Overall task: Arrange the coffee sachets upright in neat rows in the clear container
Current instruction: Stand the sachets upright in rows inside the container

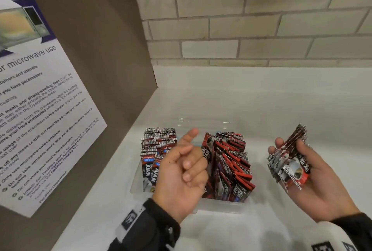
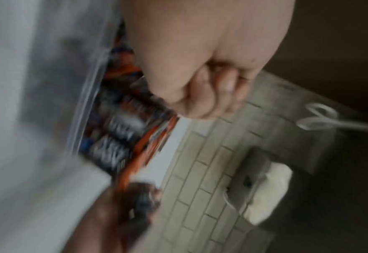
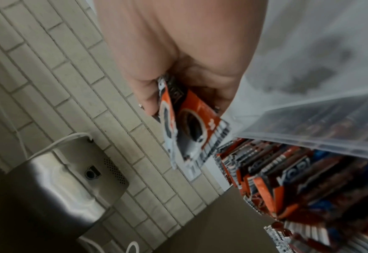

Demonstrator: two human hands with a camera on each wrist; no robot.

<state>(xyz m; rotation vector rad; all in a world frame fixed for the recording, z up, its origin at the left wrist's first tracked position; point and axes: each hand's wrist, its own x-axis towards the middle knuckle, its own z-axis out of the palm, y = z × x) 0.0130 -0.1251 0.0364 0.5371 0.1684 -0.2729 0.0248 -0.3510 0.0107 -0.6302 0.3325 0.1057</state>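
A clear container (image 1: 219,207) stands on the white counter (image 1: 281,109). It holds two rows of upright coffee sachets: a left row (image 1: 159,142) and a fuller, leaning right row (image 1: 231,162). My left hand (image 1: 187,162) hovers over the container's middle, index finger half extended and the other fingers loosely curled, holding nothing. To the right of the container, my right hand (image 1: 306,156) grips a stack of sachets (image 1: 289,162) between thumb and fingers. The right wrist view shows that stack (image 3: 191,130) beside the container's rim (image 3: 308,142). The left wrist view is blurred.
A brown panel with a printed microwave notice (image 1: 40,99) closes the left side. A pale brick wall (image 1: 241,19) rises behind the counter. In the right wrist view, a steel appliance (image 3: 55,184) with white cables is mounted on the wall.
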